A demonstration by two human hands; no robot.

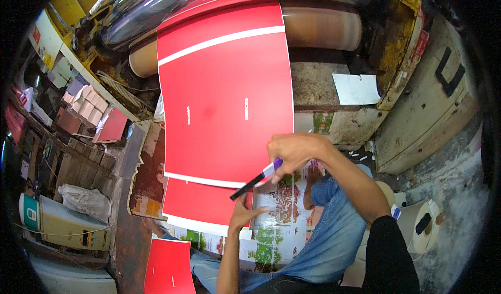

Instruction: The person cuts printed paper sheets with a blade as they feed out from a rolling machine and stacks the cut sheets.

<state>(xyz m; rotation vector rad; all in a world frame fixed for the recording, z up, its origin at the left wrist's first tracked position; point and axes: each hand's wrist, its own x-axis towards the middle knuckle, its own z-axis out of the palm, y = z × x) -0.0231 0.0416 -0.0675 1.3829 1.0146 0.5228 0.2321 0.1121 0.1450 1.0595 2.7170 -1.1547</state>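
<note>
A long red printed sheet with white bands hangs down from the machine's rollers toward me. Its lower white edge overlaps another red sheet beneath. My right hand is closed around what looks like a cutter knife, with a purple and pale handle and a long black end. That black end points down and left across the sheet's lower right corner. Just below the black tip is my left hand, its thumb stretched out to the right and its other fingers up at the sheet's edge, partly hidden.
Above the sheet run a shiny metal roller and a brown roller. A smaller red sheet lies at lower left. On the right stand a grey cabinet and rolls of material. Wooden boards lean at left.
</note>
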